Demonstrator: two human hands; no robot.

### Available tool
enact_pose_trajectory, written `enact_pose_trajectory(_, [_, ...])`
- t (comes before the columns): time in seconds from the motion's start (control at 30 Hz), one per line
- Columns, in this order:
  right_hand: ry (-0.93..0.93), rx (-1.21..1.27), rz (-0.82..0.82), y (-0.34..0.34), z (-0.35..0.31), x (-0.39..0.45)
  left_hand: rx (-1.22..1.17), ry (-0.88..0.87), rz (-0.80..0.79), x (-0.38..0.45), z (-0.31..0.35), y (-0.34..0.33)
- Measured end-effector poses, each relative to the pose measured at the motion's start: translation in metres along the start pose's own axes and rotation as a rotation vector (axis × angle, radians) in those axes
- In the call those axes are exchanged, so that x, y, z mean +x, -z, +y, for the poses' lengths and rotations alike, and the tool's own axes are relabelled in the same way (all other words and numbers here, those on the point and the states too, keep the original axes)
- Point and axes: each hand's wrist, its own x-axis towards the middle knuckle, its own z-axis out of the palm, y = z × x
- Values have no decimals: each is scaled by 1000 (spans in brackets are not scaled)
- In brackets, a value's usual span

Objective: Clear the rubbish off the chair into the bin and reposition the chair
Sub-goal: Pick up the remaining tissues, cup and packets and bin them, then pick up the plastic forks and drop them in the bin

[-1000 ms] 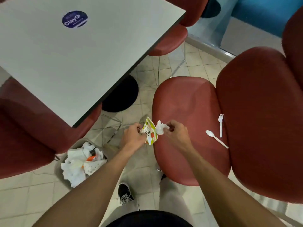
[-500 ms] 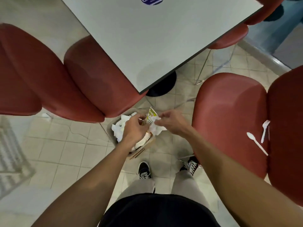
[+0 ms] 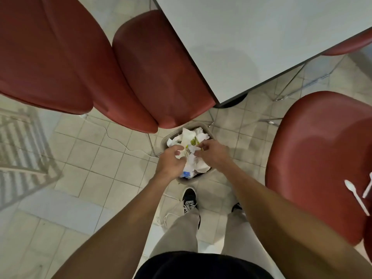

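- A person is standing over a small bin [image 3: 209, 131] on a pale tiled floor [image 3: 104, 158], both hands meeting directly above it.
- The left hand [image 3: 170, 162] and right hand [image 3: 211, 154] are each pinching a white and green wrapper [image 3: 190, 147]; both grips are closing on it.
- The wrapper's long axis is running away from the person, its far end pointing toward the counter [image 3: 251, 37].
- White crumpled paper [image 3: 201, 166] is filling the bin.
- A red chair [image 3: 314, 158] is sitting to the right, carrying a white plastic spoon [image 3: 356, 195] and fork [image 3: 368, 187] just beside each other.
- More red chairs [image 3: 157, 73] are crowding the counter on the left.
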Motion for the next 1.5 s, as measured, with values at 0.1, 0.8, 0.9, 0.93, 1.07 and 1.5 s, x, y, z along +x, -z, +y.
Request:
enact_pose_trajectory(0.1, [-58,-43,63,-15,11,17,17,27,-28,4,-10,2])
enact_pose_trajectory(0.8, [-33,45,170,1,32,0,99,-42,-1,-7,10,-7])
enact_pose_trajectory(0.9, [-33,82,197,13,44,-3,128,-59,3,-10,20,-13])
enact_pose_trajectory(0.93, [-36,88,209,20,50,-6,137,-69,-4,-11,24,-18])
enact_pose_trajectory(1.07, [-58,114,278,52,85,-19,169,-117,-50,-18,46,-45])
enact_pose_trajectory(1.5, [-265,280,478,167,231,-70,284,-324,-321,-50,149,-201])
